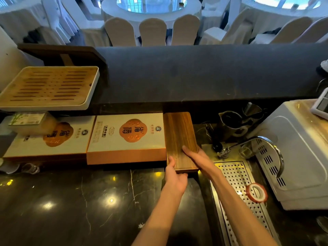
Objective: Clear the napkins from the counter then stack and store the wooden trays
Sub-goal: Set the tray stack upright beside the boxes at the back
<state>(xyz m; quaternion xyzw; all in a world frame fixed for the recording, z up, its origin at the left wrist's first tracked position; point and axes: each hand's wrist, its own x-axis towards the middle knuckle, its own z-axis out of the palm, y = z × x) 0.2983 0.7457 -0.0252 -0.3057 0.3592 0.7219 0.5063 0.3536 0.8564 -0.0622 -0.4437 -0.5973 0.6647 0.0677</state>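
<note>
A dark wooden tray (179, 135) lies lengthwise under the raised bar top, its far end tucked beneath the ledge, right beside an orange-and-white box (126, 139). My left hand (174, 176) grips the tray's near left corner, thumb on top. My right hand (197, 157) rests flat on the tray's near right part, fingers pressing its top. A slatted bamboo tray (48, 87) in a white frame sits on the upper left. No napkins show on the dark bar top (195, 73).
A second orange-and-white box (51, 137) lies at the left with a plastic container (30, 121) on it. To the right are a perforated steel drain (237, 176), a faucet (262, 141), a roll of red tape (256, 192) and a white appliance (298, 150). Black marble counter (79, 201) lies in front.
</note>
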